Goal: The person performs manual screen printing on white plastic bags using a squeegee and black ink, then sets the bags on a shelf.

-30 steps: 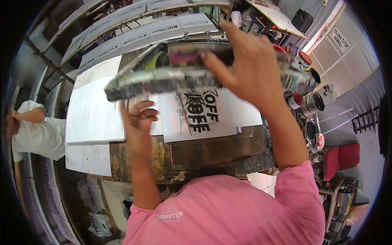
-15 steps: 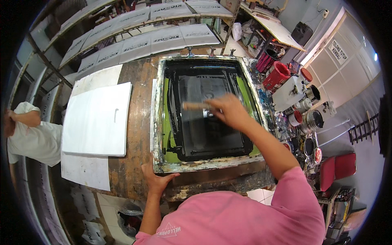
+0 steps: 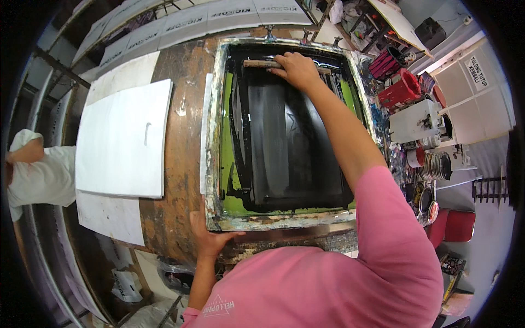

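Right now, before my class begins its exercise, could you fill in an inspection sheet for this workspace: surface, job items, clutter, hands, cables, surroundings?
Surface: wooden table, stained and worn.
Job items: screen frame with black ink across its mesh; wooden-handled squeegee; white paper stack to the left.
Clutter: red bucket and cans along the right.
Hands: right hand grips the squeegee near the frame's far end; left hand is at its near left corner, thumb spread.
Cables: too small to confirm.
Surroundings: printed sheets beyond the table; person in white at left; red chair at right.
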A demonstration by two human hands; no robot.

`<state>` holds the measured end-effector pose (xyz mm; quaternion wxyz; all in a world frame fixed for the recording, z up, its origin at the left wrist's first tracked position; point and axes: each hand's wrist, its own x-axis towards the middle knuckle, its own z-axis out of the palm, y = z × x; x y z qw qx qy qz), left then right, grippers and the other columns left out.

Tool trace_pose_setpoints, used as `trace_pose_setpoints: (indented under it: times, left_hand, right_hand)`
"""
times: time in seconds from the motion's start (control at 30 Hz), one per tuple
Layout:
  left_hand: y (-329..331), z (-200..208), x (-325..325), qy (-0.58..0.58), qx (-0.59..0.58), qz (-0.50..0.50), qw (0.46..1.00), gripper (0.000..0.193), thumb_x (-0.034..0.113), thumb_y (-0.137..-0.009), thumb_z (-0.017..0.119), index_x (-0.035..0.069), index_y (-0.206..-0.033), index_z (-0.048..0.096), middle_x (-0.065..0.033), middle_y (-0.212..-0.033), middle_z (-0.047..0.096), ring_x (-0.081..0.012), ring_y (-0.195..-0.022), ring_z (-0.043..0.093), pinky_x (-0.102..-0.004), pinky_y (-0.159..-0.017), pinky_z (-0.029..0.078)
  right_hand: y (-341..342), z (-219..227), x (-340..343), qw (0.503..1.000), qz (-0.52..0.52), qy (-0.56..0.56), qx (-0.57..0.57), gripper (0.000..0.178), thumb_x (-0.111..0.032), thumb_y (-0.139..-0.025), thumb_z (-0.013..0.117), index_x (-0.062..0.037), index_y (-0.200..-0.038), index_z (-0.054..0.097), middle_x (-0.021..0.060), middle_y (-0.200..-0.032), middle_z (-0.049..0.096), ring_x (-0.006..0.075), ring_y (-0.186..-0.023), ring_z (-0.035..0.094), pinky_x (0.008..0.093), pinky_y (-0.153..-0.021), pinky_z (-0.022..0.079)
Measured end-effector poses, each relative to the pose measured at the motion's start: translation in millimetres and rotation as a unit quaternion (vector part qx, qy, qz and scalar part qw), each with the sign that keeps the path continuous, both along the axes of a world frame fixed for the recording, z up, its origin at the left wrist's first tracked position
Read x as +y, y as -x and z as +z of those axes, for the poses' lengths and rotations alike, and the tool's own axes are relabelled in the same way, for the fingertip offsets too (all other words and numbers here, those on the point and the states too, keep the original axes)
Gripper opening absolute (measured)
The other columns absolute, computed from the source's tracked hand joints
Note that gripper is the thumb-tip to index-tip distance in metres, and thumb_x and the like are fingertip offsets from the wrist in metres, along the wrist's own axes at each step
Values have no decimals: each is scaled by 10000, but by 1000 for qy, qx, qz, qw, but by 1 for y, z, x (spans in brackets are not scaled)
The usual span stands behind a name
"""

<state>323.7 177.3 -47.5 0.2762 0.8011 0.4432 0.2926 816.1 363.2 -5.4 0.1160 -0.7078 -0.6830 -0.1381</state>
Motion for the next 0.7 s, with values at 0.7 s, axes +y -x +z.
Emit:
trace_pose_setpoints:
  times: [0.7]
  left_hand:
    - [-2, 4, 6, -65, 42, 11, 997, 1266, 566, -462, 1028, 17, -1512, 583, -122, -1068, 670, -318, -1007, 555, -466, -976, 425]
  right_hand:
    - [196, 76, -299, 978, 20, 115, 173, 338, -382, -904, 780, -116, -1103, 716, 85, -943, 685, 295, -939, 670, 450, -736, 583]
